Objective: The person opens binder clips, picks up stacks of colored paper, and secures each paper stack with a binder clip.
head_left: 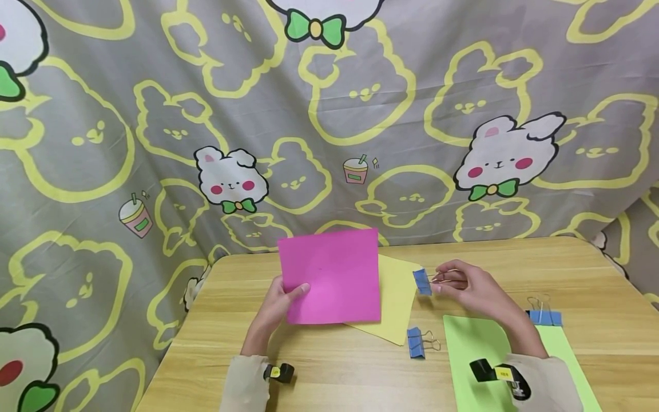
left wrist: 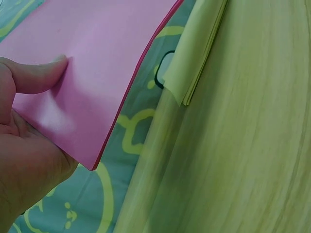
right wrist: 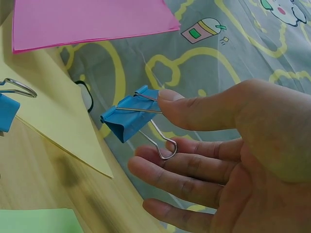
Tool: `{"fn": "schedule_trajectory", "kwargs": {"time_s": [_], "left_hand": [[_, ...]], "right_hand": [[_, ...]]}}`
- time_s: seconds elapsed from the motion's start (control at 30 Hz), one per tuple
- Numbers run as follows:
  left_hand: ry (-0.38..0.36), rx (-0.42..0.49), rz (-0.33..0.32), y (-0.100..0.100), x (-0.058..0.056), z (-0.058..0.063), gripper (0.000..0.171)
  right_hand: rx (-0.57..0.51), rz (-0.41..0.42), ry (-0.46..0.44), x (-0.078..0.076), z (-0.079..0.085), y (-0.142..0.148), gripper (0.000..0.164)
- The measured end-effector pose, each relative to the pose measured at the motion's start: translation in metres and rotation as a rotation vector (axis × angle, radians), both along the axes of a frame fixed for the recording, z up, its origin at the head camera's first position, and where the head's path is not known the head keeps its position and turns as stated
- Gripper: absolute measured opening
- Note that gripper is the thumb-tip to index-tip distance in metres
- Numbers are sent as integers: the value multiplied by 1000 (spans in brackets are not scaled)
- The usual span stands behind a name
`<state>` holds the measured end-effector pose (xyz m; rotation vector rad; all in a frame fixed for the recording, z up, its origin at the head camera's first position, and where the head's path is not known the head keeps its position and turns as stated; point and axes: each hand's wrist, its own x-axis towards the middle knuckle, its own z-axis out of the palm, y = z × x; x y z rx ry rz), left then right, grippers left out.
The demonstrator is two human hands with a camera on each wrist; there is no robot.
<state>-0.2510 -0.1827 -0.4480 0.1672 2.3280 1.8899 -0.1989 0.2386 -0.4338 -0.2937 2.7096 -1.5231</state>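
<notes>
My left hand grips a stack of pink paper by its left side, thumb on the front face. The stack is tilted up off the table, and its layered edge shows in the left wrist view. In my right hand is a blue binder clip, pinched by its wire handles between thumb and fingers, to the right of the pink paper. Yellow paper lies behind and partly under the pink stack, which hides its left part. Another blue binder clip rests on the table below the right hand.
Green paper lies at the front right, partly under the right forearm, with a blue binder clip on its far edge. A patterned curtain hangs behind the wooden table.
</notes>
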Motion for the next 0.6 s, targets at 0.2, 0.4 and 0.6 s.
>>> {"fn": "schedule_trajectory", "kwargs": {"time_s": [0.2, 0.4, 0.6], "left_hand": [[23, -5, -34, 3, 0, -2, 23], [24, 13, -72, 5, -1, -6, 25], [12, 29, -91, 8, -1, -6, 26]], "right_hand": [[-15, 13, -8, -2, -1, 0, 53], [-73, 50, -29, -3, -2, -2, 50], [-122, 18, -29, -3, -2, -1, 42]]}}
